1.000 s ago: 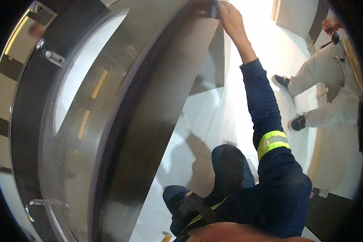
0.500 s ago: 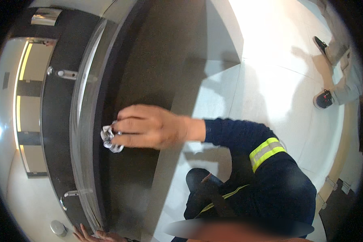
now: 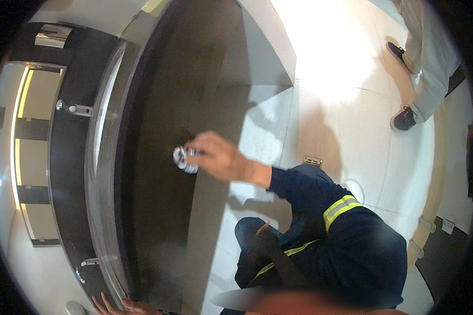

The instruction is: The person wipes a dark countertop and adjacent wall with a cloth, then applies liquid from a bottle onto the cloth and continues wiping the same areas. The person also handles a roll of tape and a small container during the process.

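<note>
right hand point(image 3: 218, 157), blurred, pinches a crumpled silvery wad point(image 3: 181, 158), which sits before the dark front of the bench point(image 3: 157, 105); whether wad and front touch cannot be told. the wad's long axis slants from upper left to lower right, its right side hidden by fingers, and blur obscures which end leads. left hand point(image 3: 135, 306) lies at the bench's edge, fingers spread, partly cut off by the lower border.

Mirror point(image 3: 35, 157) left, drain point(image 3: 313, 160) right, right hand point(image 3: 214, 156) between
</note>
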Tool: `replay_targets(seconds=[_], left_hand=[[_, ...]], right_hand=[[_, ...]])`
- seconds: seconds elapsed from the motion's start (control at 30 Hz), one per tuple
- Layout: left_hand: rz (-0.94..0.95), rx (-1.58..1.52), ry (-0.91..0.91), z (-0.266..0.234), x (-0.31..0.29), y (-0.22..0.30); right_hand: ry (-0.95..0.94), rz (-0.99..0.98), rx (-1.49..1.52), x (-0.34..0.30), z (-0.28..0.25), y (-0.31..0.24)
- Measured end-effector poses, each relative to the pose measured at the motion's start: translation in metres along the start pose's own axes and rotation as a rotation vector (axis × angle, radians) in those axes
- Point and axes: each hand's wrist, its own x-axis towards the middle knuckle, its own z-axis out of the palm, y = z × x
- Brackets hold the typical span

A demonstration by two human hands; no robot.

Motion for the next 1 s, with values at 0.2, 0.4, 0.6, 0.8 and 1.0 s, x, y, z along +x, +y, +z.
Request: replay_targets(seconds=[0.2,0.4,0.6,0.8,1.0], left_hand=[[-0.017,-0.02,0.079,0.015,0.051,0.045],[-0.181,0.102,-0.01,-0.017,0.044,0.05],[-0.375,0.064,-0.022,-0.001,0.054,0.059],[-0.541,-0.144,-0.121,-0.01,0.054,0.056],[-0.606,-0.33,-0.333,-0.026,0.047,0.05]], right_hand=[[0.55,0.302,-0.41,0.115,-0.102,0.207],[0.206,0.079,-0.29,0.003,-0.001,0.055],[0.144,0.158,-0.137,0.064,-0.055,0.067],[0.075,0.674,0.231,0.119,-0.08,0.078],[0.227,0.867,0.815,0.129,-0.089,0.024]])
